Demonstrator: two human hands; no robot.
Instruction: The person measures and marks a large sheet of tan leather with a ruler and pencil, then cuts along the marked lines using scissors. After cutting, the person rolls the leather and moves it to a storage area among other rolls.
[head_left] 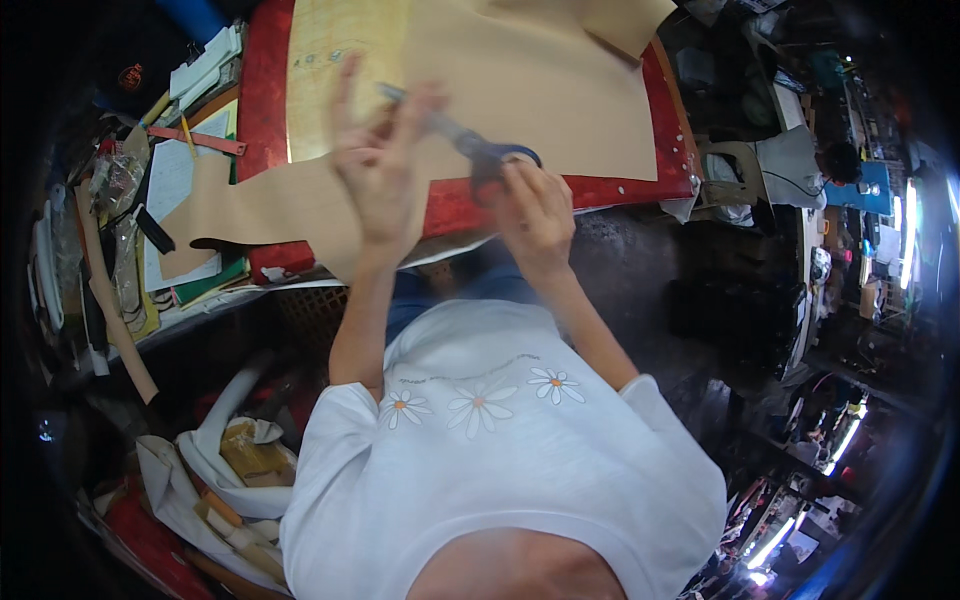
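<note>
Red table [262, 90], cluttered edge. My right hand [535, 215] grips scissors [470, 145] cutting brown paper [520, 90]; left hand [375, 165] pinches the sheet. Risk: slack paper shifts, cut wanders toward fingers.

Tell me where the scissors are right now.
In the head view, the scissors are just above centre, their blue handles gripped by the right hand, blades reaching left toward the left hand over the tan sheet.
</note>
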